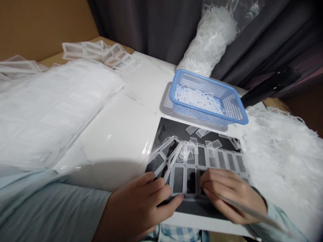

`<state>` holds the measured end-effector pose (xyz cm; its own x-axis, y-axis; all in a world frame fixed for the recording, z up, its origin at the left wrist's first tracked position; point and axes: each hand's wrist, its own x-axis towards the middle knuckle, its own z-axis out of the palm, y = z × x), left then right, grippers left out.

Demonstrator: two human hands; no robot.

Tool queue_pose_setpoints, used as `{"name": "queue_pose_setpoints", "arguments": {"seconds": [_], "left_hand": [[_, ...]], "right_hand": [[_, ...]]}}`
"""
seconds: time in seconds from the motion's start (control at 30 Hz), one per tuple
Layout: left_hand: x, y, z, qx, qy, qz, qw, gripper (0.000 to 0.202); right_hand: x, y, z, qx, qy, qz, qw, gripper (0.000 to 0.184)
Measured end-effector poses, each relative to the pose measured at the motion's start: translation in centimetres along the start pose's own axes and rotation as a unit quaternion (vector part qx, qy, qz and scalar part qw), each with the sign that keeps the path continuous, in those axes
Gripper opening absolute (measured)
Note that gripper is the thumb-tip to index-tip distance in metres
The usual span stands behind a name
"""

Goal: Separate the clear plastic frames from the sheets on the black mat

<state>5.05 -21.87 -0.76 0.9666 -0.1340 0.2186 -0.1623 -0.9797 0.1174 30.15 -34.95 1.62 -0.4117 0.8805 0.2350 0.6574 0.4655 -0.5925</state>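
A translucent plastic frame sheet [185, 166], with rows of rectangular openings, lies on a black mat [194, 205]. My left hand [148, 205] is closed on the sheet's lower left, where a narrow strip of it stands tilted up. My right hand [229, 195] presses its fingertips down at the lower right openings. It grips a slim grey stick-like tool [252, 211], blurred, whose shaft slants back to the lower right; its tip is hidden. Small clear rectangular pieces [214, 145] lie loose over the sheet's upper part and on the mat.
Behind the mat stands a blue perforated basket [209, 82] with thin white offcuts inside. A clear bag of white strips [212, 37] leans behind it. A white heap [285, 164] covers the right side; stacked plastic sheets [52, 104] lie at left on the white table [133, 117].
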Motion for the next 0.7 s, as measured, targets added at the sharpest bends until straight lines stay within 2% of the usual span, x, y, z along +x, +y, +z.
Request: {"name": "queue_pose_setpoints", "arguments": {"seconds": [0.1,0.23,0.33,0.4,0.47,0.53,0.6,0.7], "left_hand": [[-0.1,0.0,0.0,0.002,0.002,0.004,1.000,0.057],[0.0,0.0,-0.2,-0.003,-0.001,0.001,1.000,0.057],[0.0,0.0,-0.2,-0.004,-0.002,-0.006,1.000,0.059],[0.0,0.0,-0.2,-0.007,-0.001,-0.001,1.000,0.059],[-0.1,-0.1,-0.2,-0.009,-0.001,0.004,1.000,0.059],[-0.2,-0.1,-0.3,-0.009,-0.004,0.003,1.000,0.057],[-0.2,0.0,-0.3,-0.006,-0.006,-0.001,1.000,0.055],[-0.2,-0.1,-0.2,-0.004,0.007,0.000,1.000,0.052]], "right_hand": [[-0.2,-0.1,0.0,-0.074,0.028,-0.012,0.997,0.017],[-0.3,-0.3,-0.2,-0.088,0.087,0.017,0.992,0.019],[-0.5,0.1,-0.5,-0.097,0.170,0.060,0.979,0.020],[-0.6,0.8,-0.7,-0.122,0.264,0.105,0.951,0.020],[-0.7,1.5,-0.9,-0.152,0.361,0.145,0.909,0.015],[-0.6,2.2,-1.2,-0.178,0.417,0.166,0.875,0.012],[-0.6,2.5,-1.4,-0.173,0.423,0.175,0.872,0.014],[-0.7,2.6,-1.7,-0.084,0.332,0.184,0.921,0.018]]}}
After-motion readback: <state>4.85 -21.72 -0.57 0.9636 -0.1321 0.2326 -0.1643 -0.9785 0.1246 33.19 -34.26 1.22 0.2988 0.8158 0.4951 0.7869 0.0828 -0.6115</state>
